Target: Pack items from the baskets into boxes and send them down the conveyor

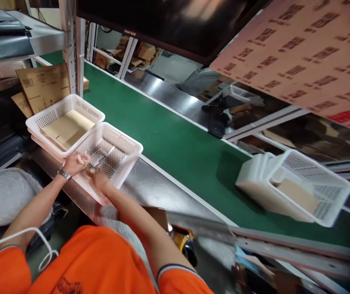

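My left hand (75, 162), with a watch on its wrist, and my right hand (99, 178) meet at the near rim of a white perforated basket (125, 143) on the steel ledge. Together they pinch a small clear packet with a label (98, 157) that lies partly inside this basket. A second white basket (45, 118) stands just to the left and holds a flat brown cardboard box (67, 127).
A green conveyor belt (175, 151) runs past the ledge. On it at the right a white basket (303, 188) with a brown box is blurred. Cardboard sheets (303, 53) hang overhead at the right. Shelf posts (74, 45) and folded cartons (42, 83) stand at the left.
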Tool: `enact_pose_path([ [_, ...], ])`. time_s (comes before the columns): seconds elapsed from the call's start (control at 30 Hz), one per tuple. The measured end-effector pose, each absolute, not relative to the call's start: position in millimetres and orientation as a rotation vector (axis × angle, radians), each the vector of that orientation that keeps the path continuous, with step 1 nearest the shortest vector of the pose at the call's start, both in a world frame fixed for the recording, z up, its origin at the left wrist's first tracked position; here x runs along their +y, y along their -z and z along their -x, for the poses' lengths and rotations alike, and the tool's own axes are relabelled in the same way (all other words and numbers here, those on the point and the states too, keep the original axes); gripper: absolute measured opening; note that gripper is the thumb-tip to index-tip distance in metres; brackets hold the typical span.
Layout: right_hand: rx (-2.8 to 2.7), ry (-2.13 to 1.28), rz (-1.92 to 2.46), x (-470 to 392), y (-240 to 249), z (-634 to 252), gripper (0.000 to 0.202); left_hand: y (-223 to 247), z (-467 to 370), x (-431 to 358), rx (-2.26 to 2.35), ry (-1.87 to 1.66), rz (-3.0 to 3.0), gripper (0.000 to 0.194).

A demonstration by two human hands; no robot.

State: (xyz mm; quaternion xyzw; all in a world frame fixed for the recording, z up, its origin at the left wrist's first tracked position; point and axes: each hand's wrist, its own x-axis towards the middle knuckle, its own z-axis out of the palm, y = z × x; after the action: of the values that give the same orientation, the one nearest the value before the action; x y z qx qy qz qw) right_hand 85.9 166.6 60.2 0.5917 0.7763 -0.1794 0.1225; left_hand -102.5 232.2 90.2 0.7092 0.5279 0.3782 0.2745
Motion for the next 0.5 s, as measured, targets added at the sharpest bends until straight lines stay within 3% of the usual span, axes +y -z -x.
enact_pose_path([
  [0.23, 2.416, 0.690, -1.735, 171.0, -79.2, -96.2, 0.024, -122.6, 116.6, 195.1, 1.354, -1.227, -1.770, 0.007],
  [0.4, 2.550, 0.708, -1.999, 163.1, -123.8, -165.0, 0.039, -144.1, 105.8, 159.4, 1.343, -1.166, -1.799, 0.013],
  [0.5, 2.674, 0.736, -2.305, 111.0, -146.1, -239.0, 0.034, -148.2, 76.5, 132.7, 1.267, -1.063, -1.856, 0.016],
])
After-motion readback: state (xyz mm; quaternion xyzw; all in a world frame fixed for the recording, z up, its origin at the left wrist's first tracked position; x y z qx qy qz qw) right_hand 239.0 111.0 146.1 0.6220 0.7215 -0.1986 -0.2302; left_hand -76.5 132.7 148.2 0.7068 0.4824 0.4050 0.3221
